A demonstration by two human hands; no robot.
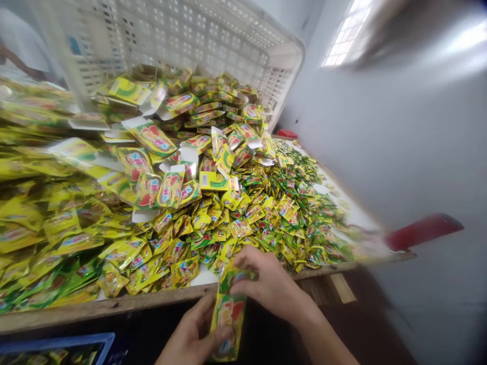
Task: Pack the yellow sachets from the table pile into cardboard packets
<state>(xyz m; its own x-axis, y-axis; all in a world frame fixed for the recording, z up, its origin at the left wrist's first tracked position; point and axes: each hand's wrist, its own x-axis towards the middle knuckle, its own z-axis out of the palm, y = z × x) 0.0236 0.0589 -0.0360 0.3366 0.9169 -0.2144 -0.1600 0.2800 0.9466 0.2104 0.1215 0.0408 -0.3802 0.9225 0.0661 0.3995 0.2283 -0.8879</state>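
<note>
Near the table's front edge, my left hand (203, 327) grips a small yellow printed box (230, 317), held upright with its top toward the table. My right hand (264, 281) pinches a yellow-green candy sachet (238, 276) at the upper end of that box. Whether part of the sachet is inside the box is hidden by my fingers. Beyond my hands spreads a heap of small shiny sachets (262, 208). Several yellow boxes with flaps standing up, such as one carton (171, 187), lie on top of it.
A white plastic crate (274, 76) lies tipped toward me at the back, spilling boxes. The table's wooden edge (125, 304) runs across the front. A red-handled object (422, 233) juts past the right corner. A blue crate (108, 344) sits below at left. Another person (23, 43) is at far left.
</note>
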